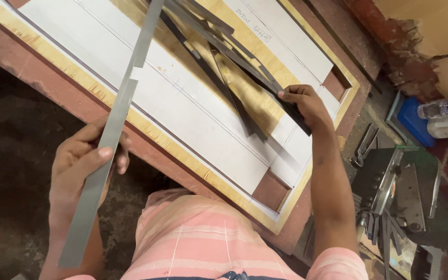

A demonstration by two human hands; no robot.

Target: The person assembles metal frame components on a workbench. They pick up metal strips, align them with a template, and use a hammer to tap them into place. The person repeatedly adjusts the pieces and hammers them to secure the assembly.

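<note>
My left hand point(86, 158) grips a long flat grey metal strip point(117, 111) that runs from the lower left up past the top edge, held above the near edge of the workbench. My right hand point(307, 103) closes on the near end of a bundle of several dark metal strips point(224, 49) that fan out across the board. Under them lies a plywood board point(94, 88) covered with white panels point(182, 103) marked with thin pencil lines.
The board rests on a reddish-brown bench point(32, 67). At right stand a dark metal tool with a handle point(390, 181), loose short strips point(379, 228), a blue box point(413, 122) and a clear plastic bottle point(444, 108). A dark floor lies at left.
</note>
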